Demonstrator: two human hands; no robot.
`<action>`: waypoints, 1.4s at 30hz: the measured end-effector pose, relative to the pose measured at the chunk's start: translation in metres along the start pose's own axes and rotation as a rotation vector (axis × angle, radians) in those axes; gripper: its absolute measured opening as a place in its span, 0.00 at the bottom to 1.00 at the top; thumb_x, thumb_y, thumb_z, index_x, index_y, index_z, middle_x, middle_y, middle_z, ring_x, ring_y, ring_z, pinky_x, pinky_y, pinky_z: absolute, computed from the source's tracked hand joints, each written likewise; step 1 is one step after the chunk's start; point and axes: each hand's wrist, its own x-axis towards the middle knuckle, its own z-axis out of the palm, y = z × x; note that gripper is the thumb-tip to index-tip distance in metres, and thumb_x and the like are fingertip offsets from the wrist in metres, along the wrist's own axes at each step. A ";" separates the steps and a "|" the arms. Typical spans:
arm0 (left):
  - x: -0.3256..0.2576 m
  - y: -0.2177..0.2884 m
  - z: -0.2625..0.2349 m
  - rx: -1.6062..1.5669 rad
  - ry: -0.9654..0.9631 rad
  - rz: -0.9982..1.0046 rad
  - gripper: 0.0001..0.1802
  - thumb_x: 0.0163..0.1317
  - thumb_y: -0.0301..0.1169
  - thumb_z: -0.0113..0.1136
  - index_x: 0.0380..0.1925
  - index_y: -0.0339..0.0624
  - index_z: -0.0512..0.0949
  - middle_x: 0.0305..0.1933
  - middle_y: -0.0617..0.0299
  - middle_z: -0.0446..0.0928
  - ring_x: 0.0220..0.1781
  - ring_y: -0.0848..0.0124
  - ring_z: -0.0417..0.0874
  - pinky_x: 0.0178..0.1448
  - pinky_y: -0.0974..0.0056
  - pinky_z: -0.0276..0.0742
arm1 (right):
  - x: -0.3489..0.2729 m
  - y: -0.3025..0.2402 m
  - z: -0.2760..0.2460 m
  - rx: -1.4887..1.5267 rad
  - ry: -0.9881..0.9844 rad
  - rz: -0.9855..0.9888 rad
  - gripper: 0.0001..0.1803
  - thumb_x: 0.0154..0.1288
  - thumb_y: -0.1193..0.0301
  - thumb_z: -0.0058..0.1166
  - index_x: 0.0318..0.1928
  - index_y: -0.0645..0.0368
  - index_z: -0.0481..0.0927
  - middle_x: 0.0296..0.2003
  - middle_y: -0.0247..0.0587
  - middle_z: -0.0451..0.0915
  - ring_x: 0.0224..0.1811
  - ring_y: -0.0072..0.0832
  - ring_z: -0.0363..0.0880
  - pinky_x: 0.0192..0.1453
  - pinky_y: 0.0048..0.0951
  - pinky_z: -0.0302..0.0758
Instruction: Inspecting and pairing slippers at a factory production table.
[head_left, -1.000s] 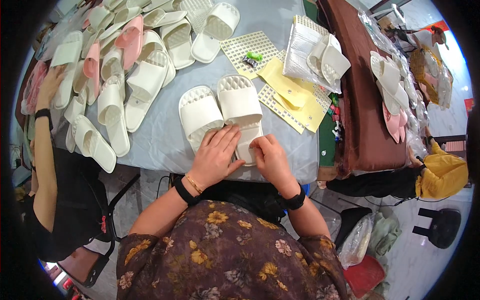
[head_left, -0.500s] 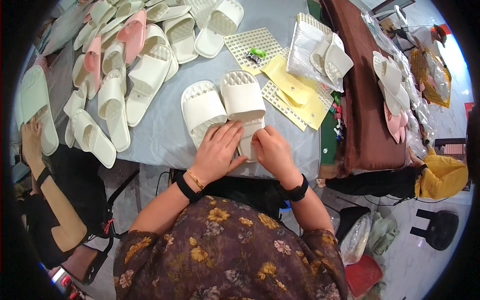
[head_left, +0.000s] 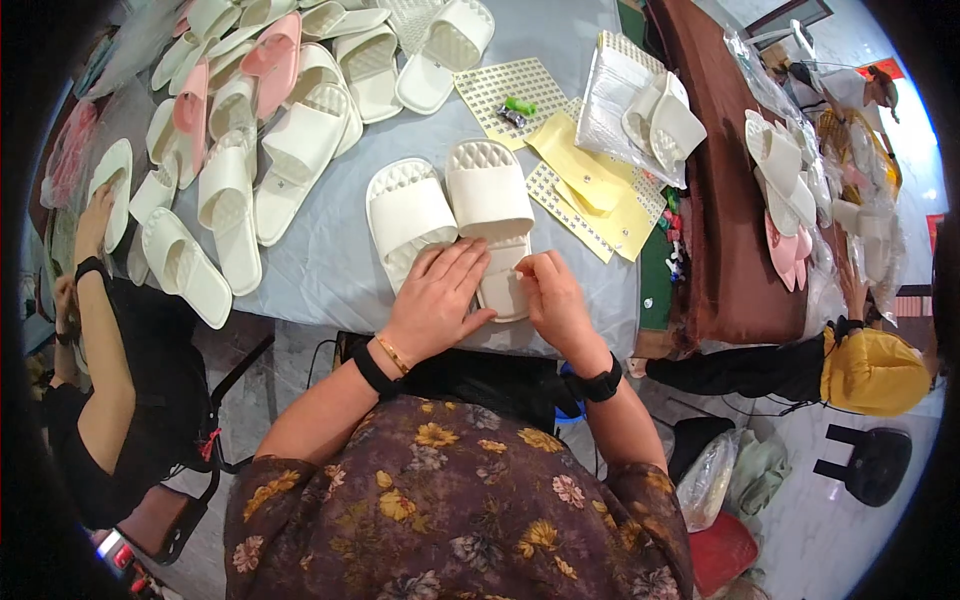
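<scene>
Two white slide slippers lie side by side on the grey table (head_left: 320, 270) in front of me. My left hand (head_left: 440, 300) rests flat over the heel ends, mostly on the left slipper (head_left: 405, 210). My right hand (head_left: 553, 300) pinches at the heel part of the right slipper (head_left: 490, 195), fingers curled together. What sits between those fingertips is too small to make out.
A heap of white and pink slippers (head_left: 250, 110) fills the table's far left. Perforated white sheets (head_left: 510, 85) and yellow sheets (head_left: 585, 180) lie to the right, beside bagged slippers (head_left: 655, 115). Another person's arm (head_left: 95, 300) reaches in at left; a person in a yellow cap (head_left: 870, 370) sits at right.
The view has shifted slightly. The person at left has moved their hand up to a white slipper at the table's edge. My hands stay on the pair's heel ends, barely shifted.
</scene>
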 end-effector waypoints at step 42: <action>0.002 0.000 -0.003 0.003 0.005 0.009 0.36 0.57 0.47 0.65 0.59 0.33 0.73 0.67 0.51 0.70 0.70 0.59 0.67 0.73 0.53 0.58 | 0.032 -0.007 0.011 -0.065 0.057 0.117 0.07 0.63 0.73 0.56 0.40 0.61 0.74 0.35 0.52 0.78 0.37 0.51 0.78 0.42 0.46 0.75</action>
